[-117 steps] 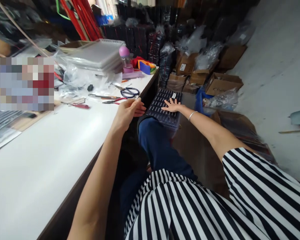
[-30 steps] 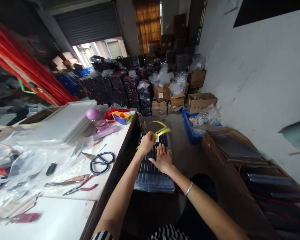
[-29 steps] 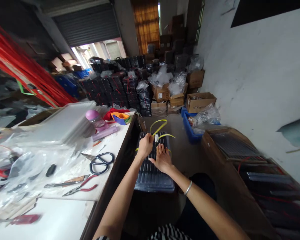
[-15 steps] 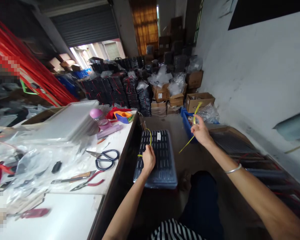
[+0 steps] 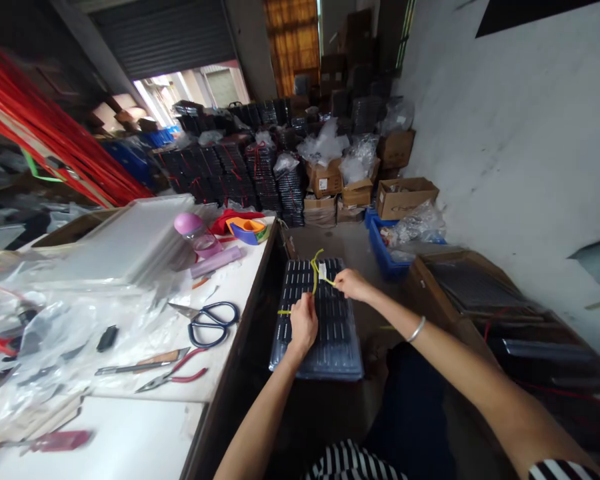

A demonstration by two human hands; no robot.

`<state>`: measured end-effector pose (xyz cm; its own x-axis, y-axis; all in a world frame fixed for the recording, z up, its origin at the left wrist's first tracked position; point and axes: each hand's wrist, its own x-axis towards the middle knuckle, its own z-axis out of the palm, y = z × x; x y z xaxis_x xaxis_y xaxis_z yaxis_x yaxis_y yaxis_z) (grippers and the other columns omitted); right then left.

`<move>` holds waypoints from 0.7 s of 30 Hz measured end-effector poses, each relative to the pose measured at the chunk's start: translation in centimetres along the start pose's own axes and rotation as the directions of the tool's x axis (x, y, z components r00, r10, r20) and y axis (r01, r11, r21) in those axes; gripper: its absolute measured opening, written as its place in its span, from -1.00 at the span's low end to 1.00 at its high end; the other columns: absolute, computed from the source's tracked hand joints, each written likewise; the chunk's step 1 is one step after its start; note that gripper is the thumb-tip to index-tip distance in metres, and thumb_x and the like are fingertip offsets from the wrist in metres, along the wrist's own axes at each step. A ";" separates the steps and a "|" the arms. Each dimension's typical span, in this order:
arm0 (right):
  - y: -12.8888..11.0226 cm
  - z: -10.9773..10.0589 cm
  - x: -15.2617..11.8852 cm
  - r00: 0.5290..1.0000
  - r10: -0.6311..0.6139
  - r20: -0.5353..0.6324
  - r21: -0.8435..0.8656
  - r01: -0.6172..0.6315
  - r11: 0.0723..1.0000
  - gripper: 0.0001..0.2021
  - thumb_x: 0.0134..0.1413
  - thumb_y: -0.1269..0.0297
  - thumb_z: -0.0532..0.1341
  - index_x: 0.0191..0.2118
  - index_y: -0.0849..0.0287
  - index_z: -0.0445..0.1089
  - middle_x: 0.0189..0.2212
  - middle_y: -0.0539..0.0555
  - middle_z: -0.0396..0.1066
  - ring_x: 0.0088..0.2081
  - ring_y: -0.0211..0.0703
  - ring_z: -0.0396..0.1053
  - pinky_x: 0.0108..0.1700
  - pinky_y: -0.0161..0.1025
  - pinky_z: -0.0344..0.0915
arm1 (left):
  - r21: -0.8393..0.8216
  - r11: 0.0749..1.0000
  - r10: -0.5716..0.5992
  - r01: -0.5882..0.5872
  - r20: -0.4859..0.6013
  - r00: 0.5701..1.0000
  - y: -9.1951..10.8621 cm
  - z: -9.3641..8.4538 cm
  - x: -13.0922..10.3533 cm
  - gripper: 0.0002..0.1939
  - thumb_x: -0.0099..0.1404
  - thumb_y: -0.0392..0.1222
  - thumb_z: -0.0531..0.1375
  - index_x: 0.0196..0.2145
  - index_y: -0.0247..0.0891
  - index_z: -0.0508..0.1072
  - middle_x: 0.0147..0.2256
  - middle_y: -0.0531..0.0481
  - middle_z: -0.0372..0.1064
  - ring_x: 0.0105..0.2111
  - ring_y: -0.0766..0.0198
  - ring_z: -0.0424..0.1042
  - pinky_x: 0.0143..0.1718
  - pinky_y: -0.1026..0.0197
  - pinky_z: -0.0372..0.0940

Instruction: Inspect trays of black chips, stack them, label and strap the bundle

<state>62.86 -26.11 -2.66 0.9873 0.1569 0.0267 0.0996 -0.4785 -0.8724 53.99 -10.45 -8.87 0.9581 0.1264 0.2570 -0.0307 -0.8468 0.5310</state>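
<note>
A stack of clear trays (image 5: 325,363) with rows of dark pieces stands low beside the table. Across its top runs a yellow strap (image 5: 315,275), one part of it showing at the stack's left side. My left hand (image 5: 304,325) is closed on the strap over the middle of the stack. To its upper right, my right hand (image 5: 351,285) pinches another length of the strap, near a white label (image 5: 323,271) on the stack. The two held lengths come close together above the trays.
On the white table (image 5: 145,427) at left lie scissors (image 5: 213,323), pliers (image 5: 173,380), a pink screwdriver (image 5: 63,440) and a pink-capped bottle (image 5: 197,233). A blue crate (image 5: 393,263) and an open carton (image 5: 460,320) stand at right. Tray stacks (image 5: 263,177) and boxes fill the back.
My right hand has come in from the right, down and left to the stack, bringing its length of strap. My left hand stays on the strap. The view has shifted slightly.
</note>
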 end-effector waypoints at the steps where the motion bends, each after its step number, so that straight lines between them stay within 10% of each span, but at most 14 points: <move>1: 0.3 2.0 -0.1 0.998 0.033 0.061 0.034 -0.035 0.999 -0.78 0.16 0.19 0.18 -0.34 0.28 0.37 -0.55 -0.08 0.33 -0.59 -0.40 0.26 -0.51 -0.37 0.27 | 0.005 1.000 0.013 -0.013 0.001 1.000 0.0 -0.1 -0.1 -0.76 0.39 -0.26 -0.13 -0.22 -0.25 0.31 -0.40 -0.05 0.39 -0.36 0.23 0.40 -0.30 0.23 0.13; 10: -1.9 6.9 0.2 0.999 0.046 0.023 0.276 -0.051 0.960 -0.69 0.24 0.25 0.01 0.05 0.22 0.21 -0.45 -0.02 0.42 -0.42 -0.28 0.42 -0.34 -0.28 0.38 | 0.109 0.994 -0.012 0.007 0.047 0.999 0.7 -0.1 0.0 -0.83 0.29 -0.34 -0.05 -0.33 -0.28 0.33 -0.40 -0.11 0.40 -0.32 0.15 0.40 -0.25 0.17 0.13; 16: -2.6 6.9 -0.8 0.994 -0.031 -0.105 0.035 0.035 0.999 -0.88 0.03 0.34 0.22 -0.29 0.25 0.41 -0.30 0.08 0.43 -0.19 -0.15 0.38 -0.04 -0.07 0.27 | 0.119 0.993 -0.009 -0.001 0.088 0.996 0.6 -0.1 0.1 -0.71 0.37 -0.33 -0.15 -0.25 -0.30 0.36 -0.32 -0.14 0.42 -0.26 0.14 0.40 -0.22 0.15 0.11; 21: -3.0 6.5 -1.8 0.979 -0.120 -0.164 -0.144 0.096 0.985 -0.82 0.09 0.33 0.21 -0.17 0.26 0.39 -0.14 0.14 0.39 -0.08 -0.11 0.33 0.04 -0.01 0.20 | 0.100 0.995 0.016 -0.025 0.092 0.996 0.3 0.0 0.1 -0.68 0.38 -0.33 -0.15 -0.18 -0.28 0.39 -0.29 -0.13 0.43 -0.24 0.16 0.40 -0.21 0.16 0.12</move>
<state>60.02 -19.34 -3.29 0.9751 0.0694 0.2105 0.2111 -0.5805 -0.7864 54.08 -10.70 -8.64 0.9795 0.0654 0.1903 -0.0258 -0.8971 0.4410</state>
